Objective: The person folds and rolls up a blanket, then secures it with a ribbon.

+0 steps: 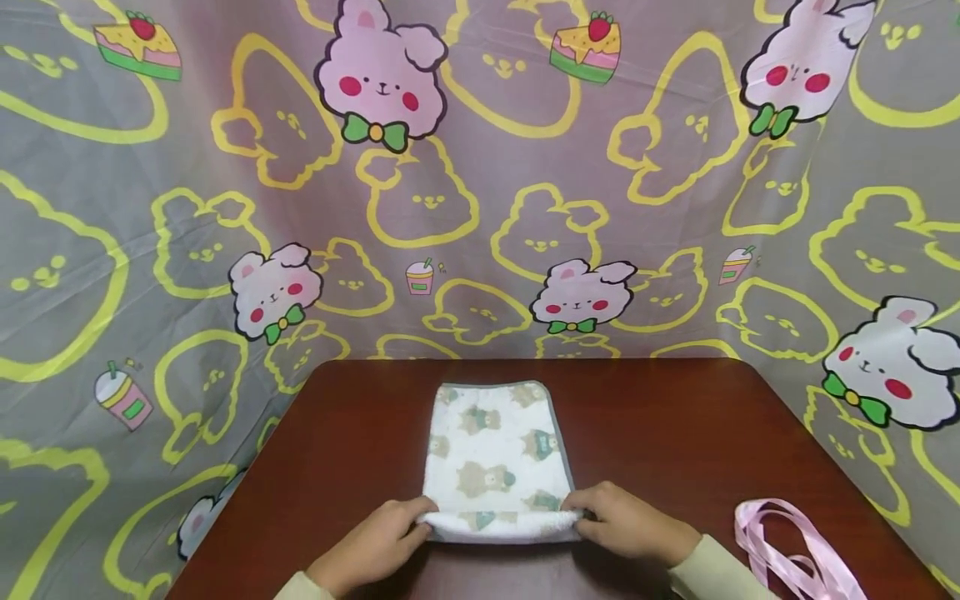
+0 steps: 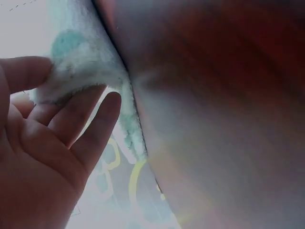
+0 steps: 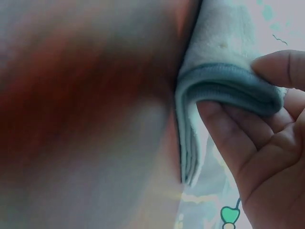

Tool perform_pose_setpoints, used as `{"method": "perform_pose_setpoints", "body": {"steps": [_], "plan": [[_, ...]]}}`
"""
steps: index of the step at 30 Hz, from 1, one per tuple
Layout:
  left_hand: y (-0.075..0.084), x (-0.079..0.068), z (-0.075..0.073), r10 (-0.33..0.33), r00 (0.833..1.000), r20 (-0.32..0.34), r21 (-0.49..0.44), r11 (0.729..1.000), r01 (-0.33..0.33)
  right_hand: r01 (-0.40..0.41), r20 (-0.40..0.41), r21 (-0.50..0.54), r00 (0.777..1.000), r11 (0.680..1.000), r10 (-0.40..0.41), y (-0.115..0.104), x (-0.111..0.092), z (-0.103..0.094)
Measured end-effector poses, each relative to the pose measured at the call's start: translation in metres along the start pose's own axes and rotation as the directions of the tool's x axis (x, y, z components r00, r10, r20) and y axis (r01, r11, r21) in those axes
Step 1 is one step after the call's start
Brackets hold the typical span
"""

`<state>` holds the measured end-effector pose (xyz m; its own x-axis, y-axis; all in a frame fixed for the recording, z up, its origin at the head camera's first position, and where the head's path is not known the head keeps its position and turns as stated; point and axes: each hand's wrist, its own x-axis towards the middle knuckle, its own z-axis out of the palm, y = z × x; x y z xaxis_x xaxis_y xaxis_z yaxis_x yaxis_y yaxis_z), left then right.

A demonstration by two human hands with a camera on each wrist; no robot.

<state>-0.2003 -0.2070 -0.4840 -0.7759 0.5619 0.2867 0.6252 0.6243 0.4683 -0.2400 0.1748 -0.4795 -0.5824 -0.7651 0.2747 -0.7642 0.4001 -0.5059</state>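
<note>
A white plush towel [image 1: 457, 446] with brown bears and a grey-green edging lies folded in layers on the table. Its near end is turned up into a thick fold [image 1: 502, 527]. At the left end of that fold, my left hand [image 1: 382, 540] pinches the cloth between thumb and fingers. My right hand [image 1: 626, 521] grips the opposite end in the same way. The right wrist view shows the bound edge [image 3: 224, 78] bent over the fingers, thumb on top. In the left wrist view the thumb presses the plush side [image 2: 78, 71] from above.
The dark red-brown table [image 1: 652, 433] has rounded far corners. A loosely looped pink ribbon [image 1: 798, 546] lies near its right front edge. A grey curtain [image 1: 480, 283] with yellow-outlined animals and rabbits hangs behind and along both sides.
</note>
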Motion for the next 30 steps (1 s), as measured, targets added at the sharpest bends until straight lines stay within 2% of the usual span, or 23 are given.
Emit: {"method": "perform_pose_setpoints", "body": {"steps": [4,9,14,16,22,30], "plan": [[0.0,0.012,-0.002,-0.077,0.997,-0.008,-0.032,0.997,0.077,-0.08,-0.018,0.012,0.997,0.997,0.08,0.003,0.005,-0.012],[0.0,0.019,-0.001,-0.131,0.991,-0.012,-0.002,0.991,0.131,-0.135,-0.038,0.045,0.99,0.99,0.137,0.007,0.009,-0.022],[-0.001,0.021,0.0,-0.167,0.985,-0.042,0.013,0.986,0.168,-0.159,-0.038,0.092,0.986,0.983,0.163,0.012,0.012,-0.02],[-0.001,0.02,0.0,-0.183,0.983,-0.031,-0.005,0.983,0.183,-0.17,-0.027,0.111,0.984,0.979,0.174,0.014,0.011,-0.017],[0.0,0.02,-0.002,-0.184,0.983,0.013,-0.07,0.98,0.185,-0.153,0.016,0.147,0.988,0.977,0.152,0.018,0.006,-0.011],[-0.001,0.026,-0.009,-0.163,0.987,-0.006,-0.074,0.984,0.162,-0.204,0.072,0.216,0.979,0.955,0.193,0.016,0.01,-0.013]]}}
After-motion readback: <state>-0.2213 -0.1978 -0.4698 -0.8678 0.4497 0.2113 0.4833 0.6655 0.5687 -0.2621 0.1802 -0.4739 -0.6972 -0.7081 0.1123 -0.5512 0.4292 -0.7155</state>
